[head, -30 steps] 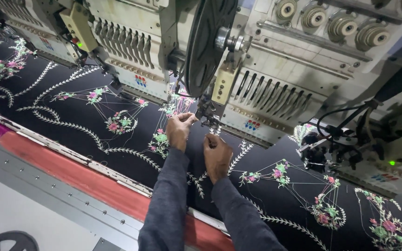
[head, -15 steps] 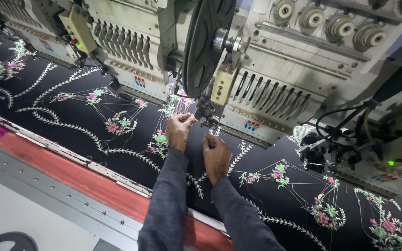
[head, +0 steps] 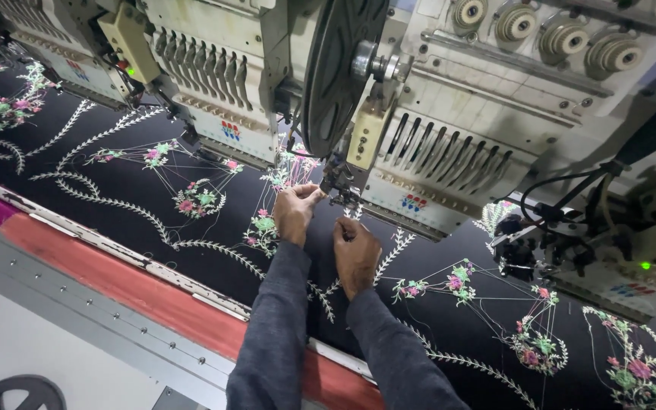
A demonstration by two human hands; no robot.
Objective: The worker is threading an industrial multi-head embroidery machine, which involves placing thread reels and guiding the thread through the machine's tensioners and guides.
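Very little is changing from half a second ago: both hands are staying up at the needle area, the left hand only creeping a touch closer to the machine. It is reaching forward with its fingers bunched and pinched together at the needles, seemingly nipping a fine thread, though the thread itself is too thin to make out. The right hand is sitting just behind and to the right of it, knuckles up, fingers curled in, fingertips pinching near the same spot; what it is gripping I cannot tell. Both grey sleeves are stretching forward side by side. Under the hands the black embroidered fabric is lying flat, flowers and vines all around. Directly above them the black wheel is hanging on the embroidery machine head.
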